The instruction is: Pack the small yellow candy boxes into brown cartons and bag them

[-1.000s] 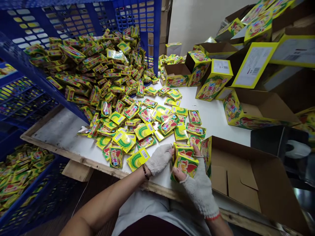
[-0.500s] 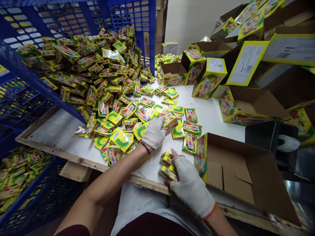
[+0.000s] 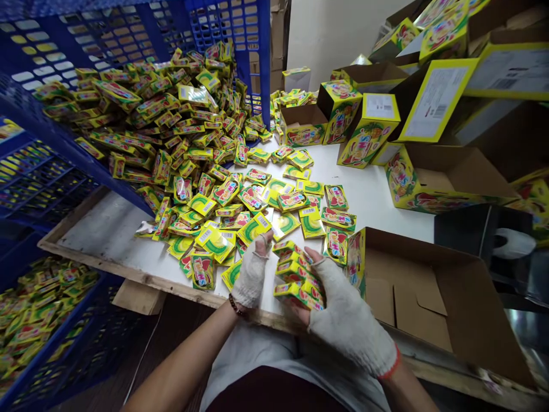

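Note:
Small yellow-green candy boxes [image 3: 214,240] lie in a loose spread on the white table. My right hand [image 3: 354,317], in a white fingerless glove, grips a stack of several candy boxes [image 3: 298,274] above the table's front edge, its thumb over the top and its fingers underneath. Just left of that stack is my left hand [image 3: 251,277], gloved the same way, with its thumb raised and nothing visible in it; its other fingers are partly hidden. Right of my right hand stands an open display carton [image 3: 412,303], its brown inside showing no boxes.
A tilted blue crate [image 3: 253,68] spills a heap of candy boxes onto the table from the left. Another blue crate [image 3: 55,355] of boxes sits lower left. More display cartons [image 3: 441,177] are piled at the right, beside a black holder with a white roll [image 3: 512,243].
My left hand has drawn back from the spread toward my right hand, and the boxes it held are gone from it. The stack in my right hand has grown taller.

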Available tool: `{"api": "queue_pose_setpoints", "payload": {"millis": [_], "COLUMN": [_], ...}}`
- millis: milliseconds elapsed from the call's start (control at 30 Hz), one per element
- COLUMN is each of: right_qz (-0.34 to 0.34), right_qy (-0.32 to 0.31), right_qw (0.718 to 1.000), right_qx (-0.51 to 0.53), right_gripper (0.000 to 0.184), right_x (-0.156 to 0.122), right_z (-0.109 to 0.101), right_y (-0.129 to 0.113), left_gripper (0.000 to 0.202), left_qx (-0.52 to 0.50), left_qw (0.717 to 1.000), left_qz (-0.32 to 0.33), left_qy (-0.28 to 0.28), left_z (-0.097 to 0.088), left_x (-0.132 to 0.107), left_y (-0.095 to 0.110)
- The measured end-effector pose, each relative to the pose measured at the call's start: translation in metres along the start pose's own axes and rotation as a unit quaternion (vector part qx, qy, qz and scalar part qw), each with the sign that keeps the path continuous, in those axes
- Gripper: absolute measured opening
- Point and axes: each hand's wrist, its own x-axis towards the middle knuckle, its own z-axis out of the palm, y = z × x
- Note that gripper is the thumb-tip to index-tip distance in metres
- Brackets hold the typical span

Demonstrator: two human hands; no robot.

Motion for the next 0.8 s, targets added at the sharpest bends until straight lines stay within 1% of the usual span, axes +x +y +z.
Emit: {"api": "queue_pose_setpoints", "payload": {"millis": [67,100,167,233,300,400,467,533,600,700,800], "right_qz": [-0.038,-0.058,-0.104,-0.132,-0.12,-0.076,-0.076,-0.104,-0.136,-0.151,-0.169], "right_qy": [-0.046,-0.06,-0.051,-0.011,0.012,0.006,0.001,0.011,0.035,0.065,0.061], "right_qw": [0.992,0.987,0.98,0.981,0.986,0.995,0.996,0.994,0.989,0.981,0.966], "right_qx": [-0.108,-0.14,-0.161,-0.142,-0.114,-0.066,-0.039,-0.031,-0.046,-0.107,-0.184], "right_gripper": [0.083,0.088,0.103,0.118,0.125,0.134,0.138,0.137,0.129,0.115,0.102], "right_x": [-0.002,-0.004,-0.012,-0.026,-0.04,-0.05,-0.046,-0.038,-0.032,-0.029,-0.026], "right_z": [0.003,0.006,0.011,0.015,0.017,0.022,0.029,0.036,0.041,0.04,0.035], "right_y": [0.001,0.004,0.013,0.027,0.042,0.055,0.058,0.056,0.054,0.054,0.053], "left_gripper": [0.079,0.077,0.071,0.069,0.069,0.072,0.074,0.071,0.064,0.058,0.06], "left_qx": [0.03,0.055,0.108,0.124,0.108,0.083,0.074,0.082,0.118,0.181,0.213], "left_qw": [0.999,0.998,0.993,0.992,0.994,0.994,0.992,0.99,0.988,0.981,0.976], "left_qz": [0.013,0.014,0.01,-0.001,-0.018,-0.066,-0.086,-0.08,-0.062,-0.048,-0.031], "left_qy": [-0.017,-0.03,-0.042,-0.035,-0.027,-0.037,-0.054,-0.077,-0.082,-0.049,-0.038], "left_z": [-0.009,-0.011,-0.011,-0.008,-0.004,0.003,0.006,0.008,0.008,0.008,0.009], "left_x": [-0.006,-0.011,-0.02,-0.027,-0.029,-0.027,-0.027,-0.029,-0.032,-0.035,-0.037], "left_y": [0.0,-0.002,-0.006,-0.011,-0.015,-0.015,-0.013,-0.012,-0.011,-0.01,-0.008]}}
